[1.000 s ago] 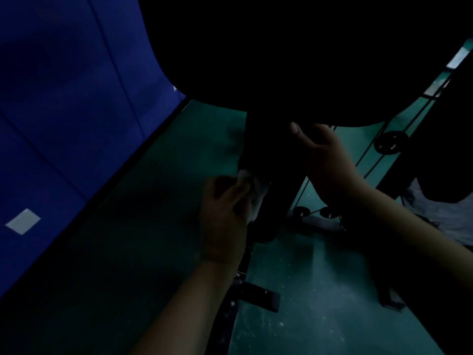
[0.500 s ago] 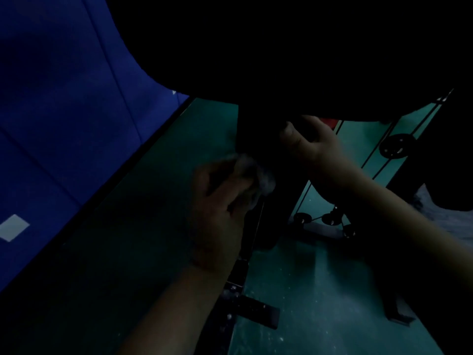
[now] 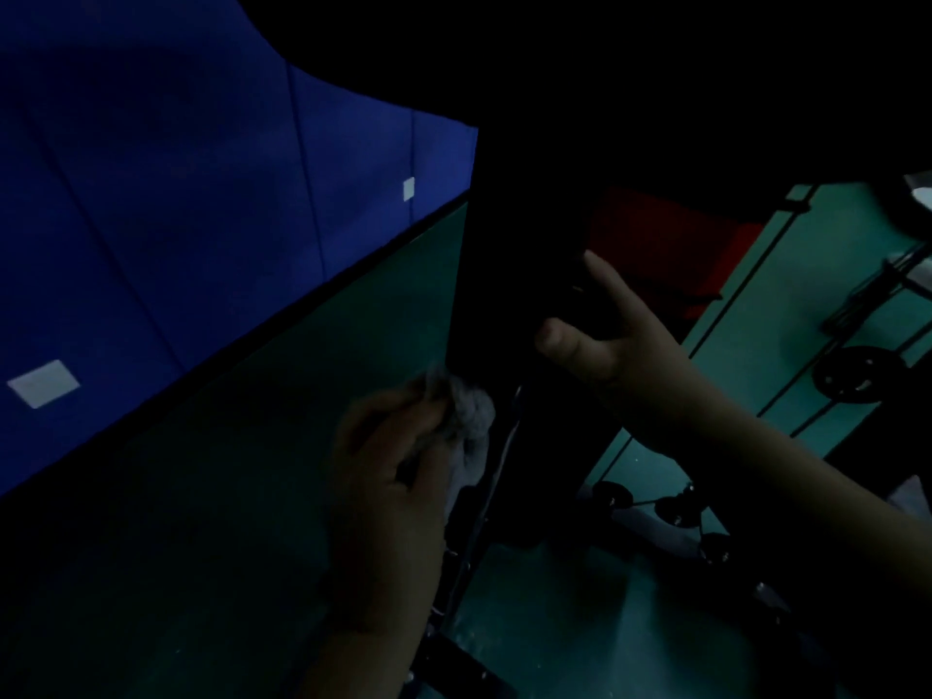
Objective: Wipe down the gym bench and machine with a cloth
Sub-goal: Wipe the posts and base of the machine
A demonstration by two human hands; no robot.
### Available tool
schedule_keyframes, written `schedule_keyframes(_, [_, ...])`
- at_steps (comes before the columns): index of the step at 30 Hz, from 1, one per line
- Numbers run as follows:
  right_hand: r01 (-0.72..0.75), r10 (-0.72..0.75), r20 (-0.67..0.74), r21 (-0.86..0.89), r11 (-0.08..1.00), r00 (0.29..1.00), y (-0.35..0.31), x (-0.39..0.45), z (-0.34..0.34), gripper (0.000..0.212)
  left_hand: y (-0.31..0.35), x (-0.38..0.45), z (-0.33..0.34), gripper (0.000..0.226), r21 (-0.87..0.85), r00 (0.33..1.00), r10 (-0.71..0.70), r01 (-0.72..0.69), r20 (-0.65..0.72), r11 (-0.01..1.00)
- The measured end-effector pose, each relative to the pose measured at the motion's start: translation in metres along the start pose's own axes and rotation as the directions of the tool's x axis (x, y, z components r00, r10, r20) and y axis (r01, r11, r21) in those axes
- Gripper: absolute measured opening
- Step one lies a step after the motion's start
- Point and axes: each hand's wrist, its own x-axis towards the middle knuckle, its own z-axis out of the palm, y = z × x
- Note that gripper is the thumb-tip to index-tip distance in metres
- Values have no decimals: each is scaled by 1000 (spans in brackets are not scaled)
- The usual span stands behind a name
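Left hand [image 3: 398,476] has the pale cloth [image 3: 466,421] bunched in its curled fingers, pressed against the lower edge of the dark machine upright [image 3: 509,305]. Right hand [image 3: 615,340] sits higher on that same upright, forefinger and thumb stretched out straight, nothing in its grasp. Very dim here: green floor [image 3: 252,471] below, blue wall [image 3: 151,194] to the left, weight plates [image 3: 857,376] off right.

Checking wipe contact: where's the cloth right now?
Head view, lower centre: the cloth is bunched in the left hand, against the left edge of the dark upright post.
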Motion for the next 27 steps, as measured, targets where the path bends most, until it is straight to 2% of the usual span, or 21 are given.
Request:
schedule_keyframes(1, [-3, 3, 16, -19, 1000, 1000, 3, -2, -2, 60, -2, -7, -2, 17, 15, 1000, -4, 4, 22, 1000])
schedule_keyframes(3, [-13, 13, 16, -1, 1000, 1000, 10, -4, -2, 57, 1, -7, -5, 15, 26, 999, 40, -39, -28, 999])
schedule_keyframes(6, [15, -15, 30, 8, 1000, 999, 23, -6, -1, 57, 29, 12, -1, 19, 4, 971, 188, -189, -150, 982])
schedule_keyframes(8, [50, -50, 29, -29, 998, 998, 28, -6, 0, 57, 36, 14, 8, 23, -9, 949, 284, -287, -137, 958])
schedule_keyframes(10, [85, -83, 30, -46, 995, 996, 31, -6, 1, 60, 19, 2, 16, 27, 10, 948, 293, -294, -126, 956])
schedule_keyframes(13, [115, -114, 47, -28, 993, 992, 32, -5, 2, 55, -12, -19, 17, 32, 56, 966, 219, -213, -137, 975])
schedule_keyframes(16, [207, -205, 31, -96, 974, 978, 41, -3, 4, 50, -7, -15, 18, 29, -25, 966, 166, -175, -200, 984])
schedule_keyframes(19, [258, -258, 12, -95, 961, 966, 47, 2, 4, 57, 13, 4, 19, 22, -35, 941, 260, -274, -216, 961])
schedule_keyframes(23, [353, -347, 68, -108, 929, 935, 64, 7, 0, 60, -7, 0, 28, 24, 68, 857, 464, -461, -224, 885])
schedule_keyframes(25, [398, -391, 83, -101, 912, 917, 75, 10, 0, 61, -30, -14, 32, 23, 124, 837, 502, -486, -219, 865])
schedule_keyframes(27, [428, -417, 115, -92, 899, 902, 89, 9, -1, 66, -46, -26, 32, 25, 140, 849, 488, -469, -202, 872])
